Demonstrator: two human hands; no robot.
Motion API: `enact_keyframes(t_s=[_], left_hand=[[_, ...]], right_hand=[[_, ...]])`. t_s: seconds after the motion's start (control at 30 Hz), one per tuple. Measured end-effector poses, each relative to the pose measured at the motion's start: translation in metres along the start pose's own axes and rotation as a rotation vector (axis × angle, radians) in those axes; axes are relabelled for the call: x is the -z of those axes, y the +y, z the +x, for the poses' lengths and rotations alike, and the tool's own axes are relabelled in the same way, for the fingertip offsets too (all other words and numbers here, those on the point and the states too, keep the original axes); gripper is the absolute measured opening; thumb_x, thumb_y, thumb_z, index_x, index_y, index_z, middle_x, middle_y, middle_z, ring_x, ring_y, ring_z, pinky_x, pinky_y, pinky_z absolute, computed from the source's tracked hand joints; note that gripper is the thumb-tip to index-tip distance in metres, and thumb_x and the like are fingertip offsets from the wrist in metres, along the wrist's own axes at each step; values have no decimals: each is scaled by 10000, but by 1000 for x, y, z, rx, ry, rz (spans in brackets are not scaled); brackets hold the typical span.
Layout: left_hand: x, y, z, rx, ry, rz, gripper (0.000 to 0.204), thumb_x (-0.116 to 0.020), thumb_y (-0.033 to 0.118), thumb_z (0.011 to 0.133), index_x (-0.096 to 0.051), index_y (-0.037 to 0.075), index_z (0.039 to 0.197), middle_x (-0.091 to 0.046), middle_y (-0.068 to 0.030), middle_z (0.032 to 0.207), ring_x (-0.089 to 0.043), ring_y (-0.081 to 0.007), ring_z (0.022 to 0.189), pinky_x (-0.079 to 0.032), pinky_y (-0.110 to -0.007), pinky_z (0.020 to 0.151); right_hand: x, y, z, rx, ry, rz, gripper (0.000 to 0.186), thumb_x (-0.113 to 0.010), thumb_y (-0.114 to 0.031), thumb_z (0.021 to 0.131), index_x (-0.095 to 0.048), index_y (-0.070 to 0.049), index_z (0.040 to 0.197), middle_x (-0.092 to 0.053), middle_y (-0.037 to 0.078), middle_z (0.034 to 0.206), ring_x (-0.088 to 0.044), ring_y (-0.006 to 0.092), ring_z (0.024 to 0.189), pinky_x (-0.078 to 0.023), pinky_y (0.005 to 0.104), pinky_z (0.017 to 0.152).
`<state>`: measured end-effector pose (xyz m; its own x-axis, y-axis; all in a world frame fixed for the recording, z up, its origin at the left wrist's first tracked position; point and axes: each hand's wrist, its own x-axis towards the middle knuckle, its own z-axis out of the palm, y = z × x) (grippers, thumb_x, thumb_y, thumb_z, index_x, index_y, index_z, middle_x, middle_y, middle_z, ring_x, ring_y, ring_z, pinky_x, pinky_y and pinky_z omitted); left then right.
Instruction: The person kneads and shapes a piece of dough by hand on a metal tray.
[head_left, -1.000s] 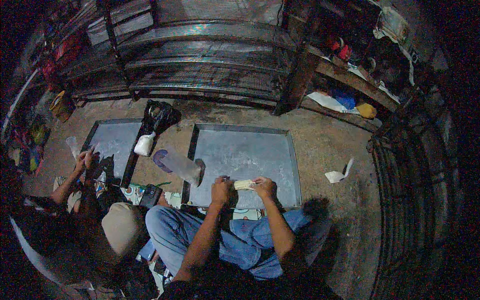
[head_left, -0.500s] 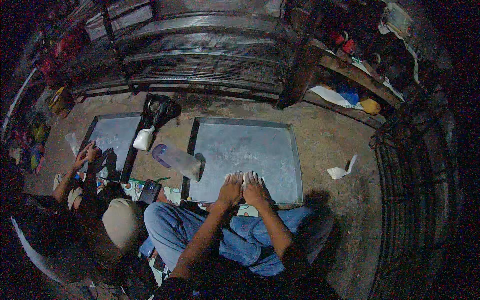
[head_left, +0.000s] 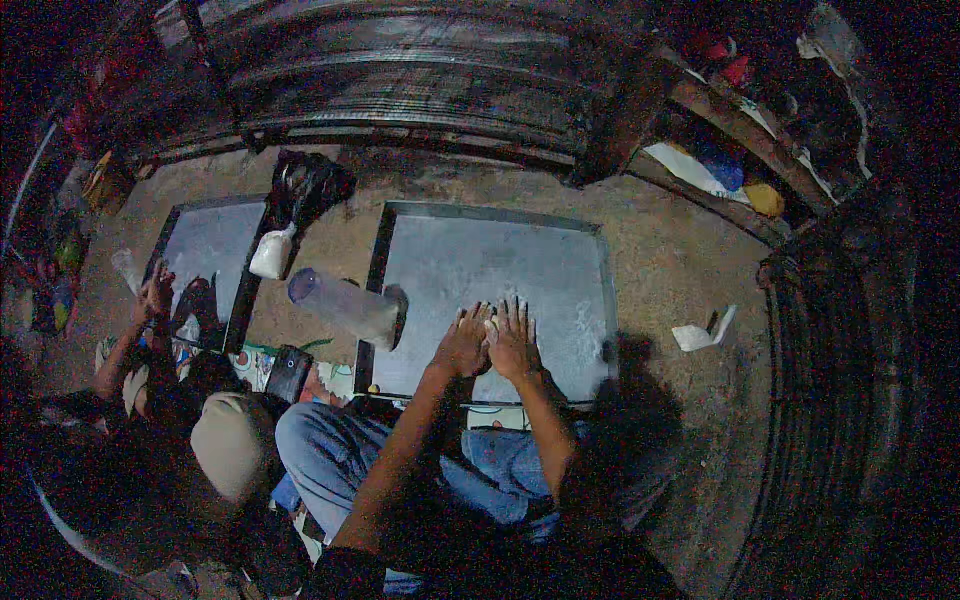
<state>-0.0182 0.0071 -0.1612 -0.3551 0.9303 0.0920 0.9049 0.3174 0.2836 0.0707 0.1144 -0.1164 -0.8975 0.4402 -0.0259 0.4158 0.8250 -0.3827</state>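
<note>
The left hand [head_left: 463, 345] and right hand [head_left: 513, 340] lie side by side, touching, fingers spread flat and pressing a small pale lump [head_left: 490, 325] onto the grey metal tray [head_left: 470, 250] near its front edge. Most of the tray's surface stretches bare toward its far rim. A clear plastic bottle [head_left: 345, 306] lies tilted over the tray's left rim. Further left, another person's hand [head_left: 155, 295] works at a second tray [head_left: 205, 245].
</note>
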Motion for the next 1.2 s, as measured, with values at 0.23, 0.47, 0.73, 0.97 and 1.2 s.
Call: enact_keyframes(t_s=[0.23,0.47,0.73,0.97,1.2], left_hand=[[17,14,-3,48,-60,-49,834,-579,387,763,-220,19,1420,-152,-174,1505,-86,-324,1406,-85,-472,1134],[5,22,-16,72,-238,8,901,-579,491,762,-186,34,1433,-78,-154,1524,-93,-315,1406,-90,-470,1133],[21,52,-28,86,-309,77,720,-467,374,860,-203,24,1431,-115,-145,1522,-106,-295,1408,-117,-476,1123],[29,50,-40,17,-324,191,685,-459,358,868,-224,51,1434,-156,-160,1508,-127,-318,1399,-136,-476,1122],[-5,21,-25,74,-206,-5,746,-466,374,846,-175,33,1442,-139,-162,1511,-133,-321,1398,-131,-476,1127]], right_hand=[[5,2,-9,17,0,-35,573,-307,-364,969,-203,-57,1442,-74,171,1520,-29,372,1400,-77,536,1107],[18,-16,-43,19,169,114,477,-381,-309,964,-363,-81,1382,-205,161,1493,-163,377,1377,-106,573,1091],[-13,8,-58,225,110,-104,506,-363,-366,962,-465,8,1286,-377,200,1396,-284,389,1319,-198,497,1089],[0,-13,-69,98,49,-122,496,-335,-382,964,-429,-59,1328,-355,190,1413,-307,400,1304,-214,502,1083],[-6,2,-43,199,-45,-210,499,-282,-382,973,-386,-94,1367,-286,167,1459,-234,379,1348,-169,530,1091]])
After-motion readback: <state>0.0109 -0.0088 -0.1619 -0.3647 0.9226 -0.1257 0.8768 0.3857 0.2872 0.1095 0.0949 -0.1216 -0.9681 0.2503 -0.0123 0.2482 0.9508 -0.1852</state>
